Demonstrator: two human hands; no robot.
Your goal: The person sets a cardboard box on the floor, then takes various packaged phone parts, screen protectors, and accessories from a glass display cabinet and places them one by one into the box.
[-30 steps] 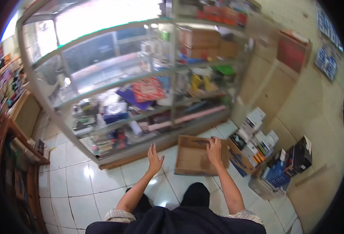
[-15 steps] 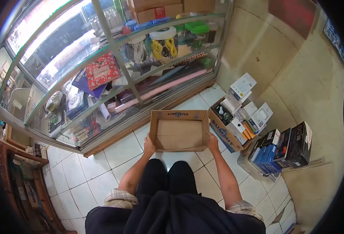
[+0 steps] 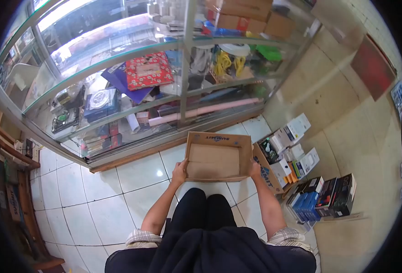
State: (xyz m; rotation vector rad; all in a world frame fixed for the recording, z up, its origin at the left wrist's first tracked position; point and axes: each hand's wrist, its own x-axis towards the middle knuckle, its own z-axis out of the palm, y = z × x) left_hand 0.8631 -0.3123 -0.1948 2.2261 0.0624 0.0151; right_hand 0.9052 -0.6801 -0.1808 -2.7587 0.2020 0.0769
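Note:
An open, shallow cardboard box [image 3: 213, 160] with SUMMIT printed on its far inner wall is held in front of my knees, just above or on the tiles; I cannot tell which. Nothing lies inside it. My left hand [image 3: 179, 172] grips the near left corner, with the fingers partly hidden by the box wall. On the near right corner, my right hand [image 3: 255, 169] is closed in the same way. Right beside it stands a second SUMMIT box [image 3: 268, 175], filled with small white cartons [image 3: 298, 126] and other packages.
A glass display cabinet [image 3: 182, 91] full of goods runs along the far side, with a wooden base edge. Blue and black product boxes [image 3: 335, 195] stand by the wall at right. White floor tiles [image 3: 91, 186] stretch left towards a wooden shelf [image 3: 21, 195].
My view has turned and shifted, so the cabinet appears farther right and the wall boxes lower. Both hands keep their hold on the cardboard box, which sits slightly farther right in view.

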